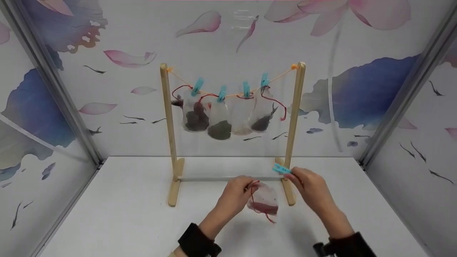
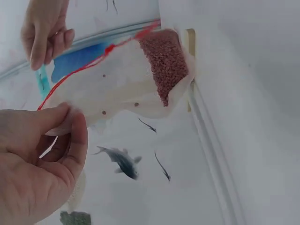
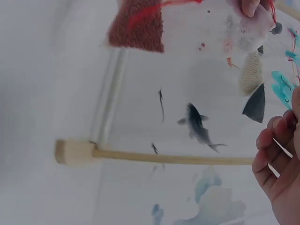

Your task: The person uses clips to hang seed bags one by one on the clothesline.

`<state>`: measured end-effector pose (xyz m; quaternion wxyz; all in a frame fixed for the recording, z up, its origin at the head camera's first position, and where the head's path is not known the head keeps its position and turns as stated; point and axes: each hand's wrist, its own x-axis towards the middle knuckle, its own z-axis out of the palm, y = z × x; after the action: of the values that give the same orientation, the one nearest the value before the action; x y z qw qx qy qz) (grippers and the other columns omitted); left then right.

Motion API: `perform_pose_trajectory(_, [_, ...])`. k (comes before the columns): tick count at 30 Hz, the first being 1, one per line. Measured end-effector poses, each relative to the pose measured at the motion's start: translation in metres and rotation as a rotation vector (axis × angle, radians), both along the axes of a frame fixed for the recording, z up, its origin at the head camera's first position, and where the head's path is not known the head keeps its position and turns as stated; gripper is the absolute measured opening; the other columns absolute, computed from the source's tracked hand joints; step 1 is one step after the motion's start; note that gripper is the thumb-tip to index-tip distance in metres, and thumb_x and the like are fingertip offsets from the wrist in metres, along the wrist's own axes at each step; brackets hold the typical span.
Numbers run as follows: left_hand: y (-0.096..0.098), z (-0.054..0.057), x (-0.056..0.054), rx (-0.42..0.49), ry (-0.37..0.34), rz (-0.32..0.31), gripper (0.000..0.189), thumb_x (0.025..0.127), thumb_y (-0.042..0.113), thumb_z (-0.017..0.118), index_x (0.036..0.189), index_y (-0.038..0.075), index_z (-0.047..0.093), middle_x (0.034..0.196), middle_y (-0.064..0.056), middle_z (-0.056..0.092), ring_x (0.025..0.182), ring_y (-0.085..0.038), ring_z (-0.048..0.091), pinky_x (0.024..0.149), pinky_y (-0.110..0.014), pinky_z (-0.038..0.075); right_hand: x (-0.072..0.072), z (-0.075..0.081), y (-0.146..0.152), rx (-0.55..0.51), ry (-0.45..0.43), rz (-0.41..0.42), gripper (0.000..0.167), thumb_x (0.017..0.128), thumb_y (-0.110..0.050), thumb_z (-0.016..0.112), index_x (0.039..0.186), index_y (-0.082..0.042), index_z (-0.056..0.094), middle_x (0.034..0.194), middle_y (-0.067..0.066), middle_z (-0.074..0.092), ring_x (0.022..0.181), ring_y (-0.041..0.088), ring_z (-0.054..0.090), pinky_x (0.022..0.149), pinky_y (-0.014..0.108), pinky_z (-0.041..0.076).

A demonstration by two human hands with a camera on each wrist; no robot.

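Observation:
My left hand (image 1: pixel 234 192) pinches the gathered top of a small sheer drawstring bag (image 1: pixel 263 192) with a red cord. Reddish-brown grains (image 2: pixel 165 61) fill the bag's lower end in the left wrist view, and a few single grains cling higher up. The bag hangs over the white table, in front of the wooden rack. To its right, my right hand (image 1: pixel 314 187) holds a light-blue clothespin (image 1: pixel 282 169) between thumb and fingers. The clothespin (image 3: pixel 282 88) points away from the palm in the right wrist view, apart from the bag.
The rack has two wooden posts (image 1: pixel 167 117) with an orange string (image 1: pixel 234 95) sagging between them. Several similar bags (image 1: pixel 219 123) with dark or pale contents hang there from blue clothespins (image 1: pixel 222 92). A pale crossbar (image 1: pixel 214 178) joins the feet. Flower-printed panels (image 1: pixel 135 32) enclose the table (image 1: pixel 125 214).

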<state>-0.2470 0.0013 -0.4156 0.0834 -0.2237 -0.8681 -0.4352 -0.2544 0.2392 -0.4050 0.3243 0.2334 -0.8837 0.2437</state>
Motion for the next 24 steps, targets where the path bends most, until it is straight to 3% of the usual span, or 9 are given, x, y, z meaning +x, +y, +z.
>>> perform_pose_trajectory(5, [0.013,0.045,-0.018,-0.069,0.036,-0.031,0.016,0.100,0.008,0.058,0.101,0.007,0.074,0.099,-0.007,0.070,0.090,-0.011,0.060,0.077,-0.021,0.052,-0.036,0.065,0.011,0.142,0.123,0.082,0.027,0.089,-0.009,0.072,0.076,-0.009,0.048,0.064,-0.003,0.034,0.059,0.010,0.032,0.056,0.023,0.029])
perform_pose_trajectory(9, [0.026,0.079,-0.030,-0.038,0.082,-0.011,0.012,0.099,0.012,0.061,0.101,0.008,0.072,0.097,-0.005,0.073,0.086,-0.009,0.063,0.075,-0.019,0.052,-0.051,0.117,0.016,0.269,0.145,0.059,0.027,0.092,-0.015,0.069,0.076,-0.008,0.049,0.060,0.002,0.038,0.054,0.016,0.036,0.053,0.028,0.031])
perform_pose_trajectory(12, [0.035,0.099,-0.046,-0.036,0.164,0.043,0.008,0.098,0.015,0.064,0.102,0.009,0.069,0.095,-0.004,0.074,0.084,-0.009,0.066,0.073,-0.018,0.053,-0.063,0.152,0.013,0.407,0.217,0.016,0.025,0.092,-0.019,0.070,0.078,-0.006,0.054,0.057,0.008,0.049,0.051,0.025,0.047,0.049,0.036,0.040])
perform_pose_trajectory(16, [0.047,0.129,-0.069,-0.085,0.251,0.143,0.012,0.100,0.018,0.061,0.104,0.008,0.068,0.096,-0.006,0.075,0.084,-0.013,0.069,0.073,-0.022,0.055,-0.073,0.194,0.003,0.578,0.274,-0.056,0.020,0.092,-0.020,0.070,0.085,-0.002,0.064,0.067,0.014,0.065,0.060,0.033,0.061,0.055,0.043,0.049])
perform_pose_trajectory(20, [0.058,0.161,-0.085,-0.148,0.274,0.234,0.018,0.103,0.023,0.057,0.107,0.011,0.070,0.098,-0.004,0.076,0.088,-0.015,0.072,0.076,-0.026,0.057,-0.080,0.228,-0.010,0.713,0.241,-0.162,0.021,0.095,-0.022,0.066,0.095,-0.001,0.069,0.084,0.017,0.072,0.075,0.036,0.068,0.064,0.042,0.052])
perform_pose_trajectory(24, [0.069,0.187,-0.098,-0.270,0.355,0.334,0.020,0.102,0.029,0.058,0.104,0.016,0.074,0.093,0.001,0.077,0.085,-0.012,0.072,0.073,-0.024,0.057,-0.091,0.247,-0.017,0.811,0.201,-0.236,0.026,0.098,-0.025,0.062,0.102,0.000,0.068,0.091,0.021,0.071,0.083,0.038,0.069,0.070,0.042,0.051])
